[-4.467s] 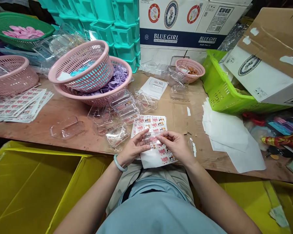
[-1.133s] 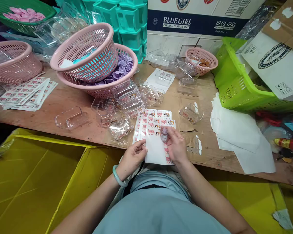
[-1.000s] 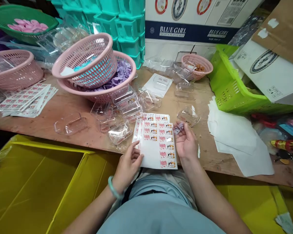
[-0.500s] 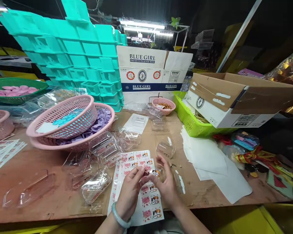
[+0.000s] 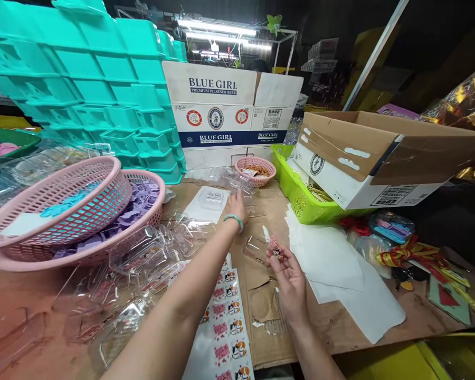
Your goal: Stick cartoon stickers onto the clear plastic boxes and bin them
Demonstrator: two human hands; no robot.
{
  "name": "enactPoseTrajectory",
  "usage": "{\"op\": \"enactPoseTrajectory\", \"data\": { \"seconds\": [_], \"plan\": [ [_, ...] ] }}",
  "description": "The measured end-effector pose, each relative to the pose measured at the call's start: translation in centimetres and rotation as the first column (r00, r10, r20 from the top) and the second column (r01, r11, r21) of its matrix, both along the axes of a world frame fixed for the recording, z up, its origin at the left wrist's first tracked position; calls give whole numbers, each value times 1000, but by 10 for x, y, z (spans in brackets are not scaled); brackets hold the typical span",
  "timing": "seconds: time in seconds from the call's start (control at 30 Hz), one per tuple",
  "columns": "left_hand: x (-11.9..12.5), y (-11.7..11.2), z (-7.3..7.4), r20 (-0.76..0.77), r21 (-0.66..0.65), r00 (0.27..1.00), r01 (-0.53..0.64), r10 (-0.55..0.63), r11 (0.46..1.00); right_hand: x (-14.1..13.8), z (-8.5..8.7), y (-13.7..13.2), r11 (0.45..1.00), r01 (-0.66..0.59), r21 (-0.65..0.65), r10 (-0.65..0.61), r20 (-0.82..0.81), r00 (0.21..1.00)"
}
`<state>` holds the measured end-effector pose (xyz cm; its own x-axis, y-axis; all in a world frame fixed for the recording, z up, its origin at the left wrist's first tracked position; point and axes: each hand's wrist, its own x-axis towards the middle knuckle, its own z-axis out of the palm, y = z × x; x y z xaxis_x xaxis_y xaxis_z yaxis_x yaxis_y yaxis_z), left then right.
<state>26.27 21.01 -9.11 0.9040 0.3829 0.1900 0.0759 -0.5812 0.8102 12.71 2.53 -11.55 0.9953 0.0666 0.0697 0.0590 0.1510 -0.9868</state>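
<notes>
My left hand (image 5: 236, 207), with a pale green bangle at the wrist, reaches far forward. Its fingers are bent down onto the left edge of a small clear plastic box (image 5: 250, 202); the fingertips are partly hidden. Lower right, my right hand (image 5: 288, 272) pinches a small sticker (image 5: 276, 247) with pink lettering and a cat-and-dog picture between thumb and fingers. Just behind that hand lies a clear plastic case (image 5: 255, 248). Under my left forearm is a sticker sheet (image 5: 230, 327) printed with rows of the same pictures.
At left, pink baskets (image 5: 142, 245) hold purple and blue pieces, with clear plastic cases (image 5: 136, 256) piled beside them. White paper sheets (image 5: 332, 258) lie at right, near a green basket (image 5: 301, 198) and an open carton (image 5: 340, 158). Turquoise bins (image 5: 83, 68) are stacked behind.
My hands were together over the sticker sheet and have parted. The left has stretched forward to the small clear box; the right has moved right with the sticker. The view has shifted.
</notes>
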Motion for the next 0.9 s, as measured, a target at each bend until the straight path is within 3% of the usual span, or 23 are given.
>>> {"op": "enactPoseTrajectory", "data": {
  "seconds": [0.07,0.13,0.2,0.27,0.3,0.33,0.4,0.43,0.47,0.53,0.63,0.7,0.8,0.9],
  "plan": [
    [7,6,-3,-19,-31,1000,9,-10,999,-2,-5,-3,998,-1,-56,3,37,999],
    [-6,9,-3,-22,-65,999,28,-29,998,1,-5,-7,993,24,-118,-12,106,994],
    [-37,10,4,-14,-111,999,27,-29,993,6,2,-10,973,53,-226,9,266,964],
    [-80,10,16,-21,-293,998,55,-64,955,10,15,-11,916,80,-394,129,476,870],
    [-104,11,21,-24,-535,989,108,-143,838,11,23,-10,876,86,-474,222,555,802],
    [-128,12,26,-27,-736,966,154,-257,659,11,30,-8,838,68,-541,324,594,736],
    [-174,13,30,-26,-942,915,113,-403,317,7,40,1,791,-66,-609,498,577,647],
    [-195,14,29,-32,-974,902,69,-430,216,3,42,7,782,-160,-602,551,549,628],
    [-214,13,26,-47,-985,912,26,-407,173,-2,41,12,779,-253,-574,583,515,628],
    [-246,9,17,-64,-984,963,-17,-262,177,-14,36,24,794,-362,-488,584,450,675],
    [-280,-1,2,3,-991,995,15,-95,134,-33,21,37,831,-318,-457,503,371,781],
    [-294,-10,-4,66,-996,995,70,-79,58,-44,11,44,837,-215,-504,432,366,824],
    [-303,-21,-5,90,-995,995,91,-52,27,-55,0,56,846,-51,-531,313,416,854],
    [-303,-22,-2,66,-997,991,60,-118,-55,-60,-3,62,864,21,-502,238,446,863]
  ]
}}
